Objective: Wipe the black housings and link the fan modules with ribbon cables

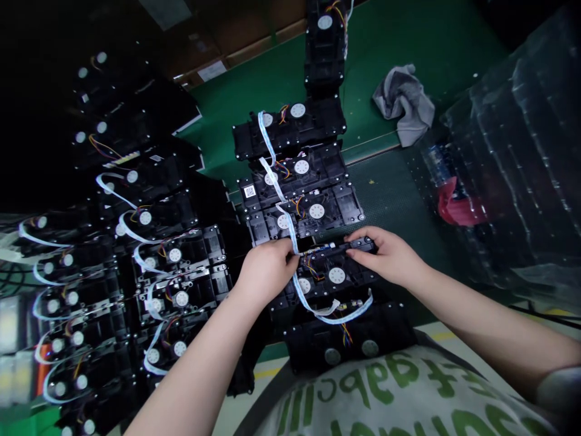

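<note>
My left hand (265, 270) and my right hand (385, 257) work over a stack of black plastic modules (327, 212) with round pale discs and coloured wires. Between the hands runs a narrow black strip with a small circuit board (336, 246). My right fingers pinch its right end. My left fingertips pinch a flat white-blue ribbon cable (300, 292) at the strip's left end. That cable winds down the stack and loops below the hands. Part of the module beneath my hands is hidden.
Many more black modules with ribbon cables (177, 260) lie in rows to the left. A crumpled grey cloth (403, 103) sits on a green mat (290, 60). Clear plastic sheeting (508, 151) covers red and blue items at right. My printed shirt (390, 387) fills the bottom.
</note>
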The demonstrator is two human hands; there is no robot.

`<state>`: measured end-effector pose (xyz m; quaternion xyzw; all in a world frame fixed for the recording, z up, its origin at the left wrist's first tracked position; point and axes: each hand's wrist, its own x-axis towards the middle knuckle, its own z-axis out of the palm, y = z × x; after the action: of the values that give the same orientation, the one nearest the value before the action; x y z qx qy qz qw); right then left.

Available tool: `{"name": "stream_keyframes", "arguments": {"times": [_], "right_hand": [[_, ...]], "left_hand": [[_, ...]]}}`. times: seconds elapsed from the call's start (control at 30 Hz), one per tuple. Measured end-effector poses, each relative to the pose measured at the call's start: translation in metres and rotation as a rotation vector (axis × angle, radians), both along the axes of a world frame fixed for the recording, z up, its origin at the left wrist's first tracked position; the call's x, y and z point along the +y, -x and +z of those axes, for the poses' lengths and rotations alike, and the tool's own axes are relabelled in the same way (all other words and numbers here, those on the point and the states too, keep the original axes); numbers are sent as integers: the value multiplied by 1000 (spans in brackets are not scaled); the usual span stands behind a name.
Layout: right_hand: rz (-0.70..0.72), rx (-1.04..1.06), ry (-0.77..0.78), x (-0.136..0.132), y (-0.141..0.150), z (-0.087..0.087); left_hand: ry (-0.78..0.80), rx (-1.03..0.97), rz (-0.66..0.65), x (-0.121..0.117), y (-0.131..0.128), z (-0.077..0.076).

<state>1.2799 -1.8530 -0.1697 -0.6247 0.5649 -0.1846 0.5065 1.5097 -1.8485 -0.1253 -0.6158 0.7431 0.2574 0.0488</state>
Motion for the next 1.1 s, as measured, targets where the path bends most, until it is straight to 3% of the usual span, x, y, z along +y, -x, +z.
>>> {"name": "stream_keyframes", "arguments": {"times": [0.13,0.23,0.37,0.73,0.93,1.1], "right_hand": [[203,240,227,-7,-10,26],[357,274,383,-12,-24,44],[399,262,320,-18,-41,52],[515,371,184,-25,-68,45],[624,580,18,-34,-88,40],[713,629,-83,-42,-97,45]], "left_hand": [[4,-30,-9,-1,-1,-1],[22,-21,-24,-1,-3,-2],[56,1,-30,-1,-5,-4],[64,-26,-72,-2,-5,-5],[-33,-31,-69,-5,-4,0],[-78,-19,-78,-1,-6,-1]]}}
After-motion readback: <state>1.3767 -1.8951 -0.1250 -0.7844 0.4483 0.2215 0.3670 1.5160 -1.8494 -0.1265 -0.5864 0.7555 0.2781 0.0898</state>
